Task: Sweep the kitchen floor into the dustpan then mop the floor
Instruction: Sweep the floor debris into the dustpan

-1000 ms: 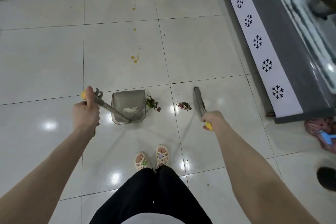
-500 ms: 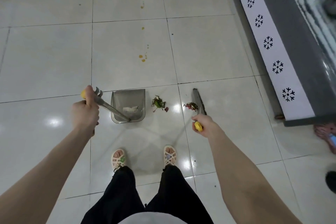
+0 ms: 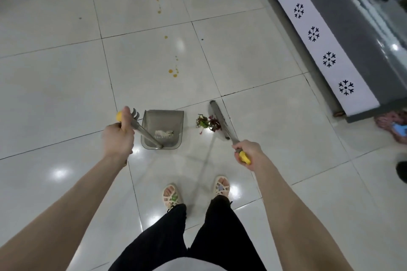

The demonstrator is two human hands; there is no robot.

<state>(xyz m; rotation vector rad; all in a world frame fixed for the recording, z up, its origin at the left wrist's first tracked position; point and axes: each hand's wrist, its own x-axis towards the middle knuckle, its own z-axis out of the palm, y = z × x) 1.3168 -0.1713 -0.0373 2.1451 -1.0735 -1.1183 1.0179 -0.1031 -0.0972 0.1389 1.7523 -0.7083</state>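
We stand on a pale tiled floor [image 3: 66, 86], glossy with light spots, and a grey counter front [image 3: 330, 28] with a white snowflake strip runs along its edge from twelve toward three o'clock. A mop head [image 3: 394, 127], pinkish, lies at three o'clock past the counter's end. Our feet in pale sandals [image 3: 221, 187] show at six o'clock. The grey dustpan [image 3: 163, 121] sits on the floor just left of centre, mouth facing twelve o'clock, with a pale clump of dirt [image 3: 164, 132] inside. Our left hand [image 3: 119, 136] is closed around its long yellow-tipped handle at nine o'clock. Our right hand [image 3: 248, 153] grips the yellow-ended handle of the broom [image 3: 219, 120], whose head rests on the tile. Green and reddish scraps [image 3: 207, 122] lie against the broom head, between it and the dustpan, apart from the pan. Orange drips [image 3: 172, 71] spot the tiles toward twelve o'clock.
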